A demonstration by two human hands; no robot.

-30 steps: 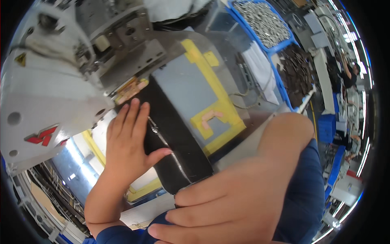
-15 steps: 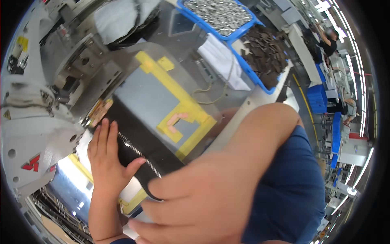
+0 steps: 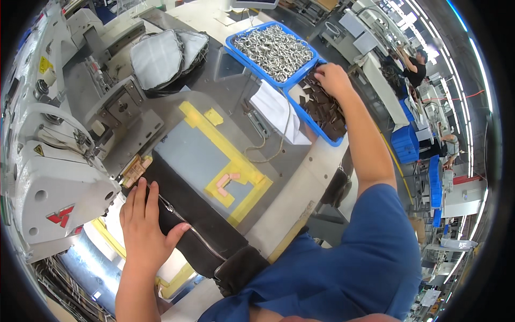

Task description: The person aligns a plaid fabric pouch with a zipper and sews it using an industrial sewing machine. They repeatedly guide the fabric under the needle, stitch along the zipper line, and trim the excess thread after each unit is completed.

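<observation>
My left hand (image 3: 145,214) lies with fingers stretched out on a black fabric piece (image 3: 196,209), beside its silver zipper (image 3: 196,233). The piece runs up to a small metal fixture (image 3: 134,170) by the white sewing machine (image 3: 64,188); its lower end is bunched near my body. My right hand (image 3: 332,80) is at the far end of a blue tray (image 3: 335,140) of dark brown small pieces (image 3: 316,107), fingers curled down into it; what they hold, if anything, is hidden.
A second blue tray (image 3: 235,44) holds metal rings. Nearby are white cloth (image 3: 273,107), padded pieces (image 3: 158,59), a cord (image 3: 263,150) and a yellow-taped plate (image 3: 247,174). A person in black (image 3: 416,67) and another worker (image 3: 450,145) are at far-right stations.
My right hand has moved up and away from the fabric's lower end to the tray of brown pieces. My left hand stays on the fabric. The camera's view has widened and shifted.
</observation>
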